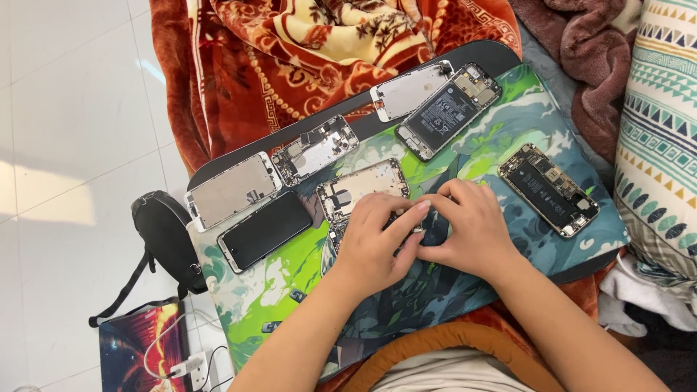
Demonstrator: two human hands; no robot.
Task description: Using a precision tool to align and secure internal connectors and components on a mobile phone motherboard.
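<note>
We see both hands meet over the green printed mat (pixel 508 120), the left hand (pixel 374 243) and right hand (pixel 468 229) pinching a small part (pixel 419 231) between their fingertips, each grip narrow; what the part is, we cannot tell. Just beyond the left fingers lies an opened phone shell (pixel 356 190). Well to the right lies a phone with its battery bared (pixel 549 190); to the left, a dark-screened phone (pixel 265 231).

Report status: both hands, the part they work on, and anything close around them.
Left hand and right hand pinch a small part, mostly hidden. Open phone shell touches left fingers. Dismantled phone lies apart.
</note>
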